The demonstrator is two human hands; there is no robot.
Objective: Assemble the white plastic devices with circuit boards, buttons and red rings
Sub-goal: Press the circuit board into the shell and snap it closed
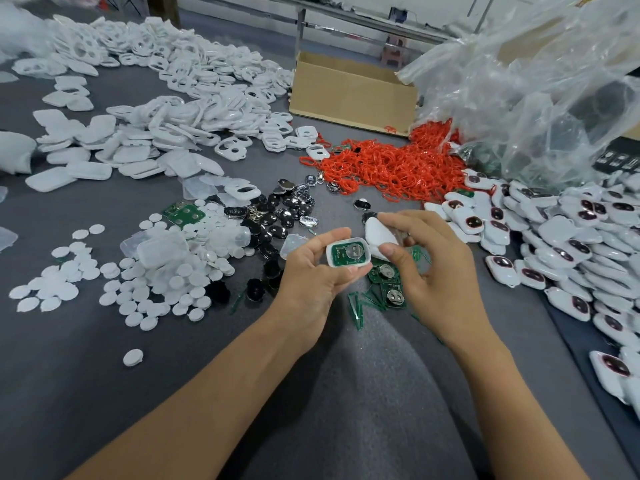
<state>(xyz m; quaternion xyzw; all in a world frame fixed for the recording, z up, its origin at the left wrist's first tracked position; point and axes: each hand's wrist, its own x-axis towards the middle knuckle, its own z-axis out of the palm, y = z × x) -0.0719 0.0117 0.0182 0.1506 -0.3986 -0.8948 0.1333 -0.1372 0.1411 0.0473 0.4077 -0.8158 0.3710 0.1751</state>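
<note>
My left hand [311, 275] grips a white shell half [329, 254], thumb on its far edge and fingers curled under, with a green circuit board [341, 252] seated inside, face up. My right hand [440, 271] pinches a white cover [379, 235] between thumb and forefinger, tilted, at the shell's 2 o'clock corner; whether they touch I cannot tell. This looks like the closing step. Next I would need to square the cover over the shell and press until it snaps, without shifting the board. Red rings [391, 168] lie heaped at 12 o'clock, finished devices [571, 237] at 3 o'clock.
</note>
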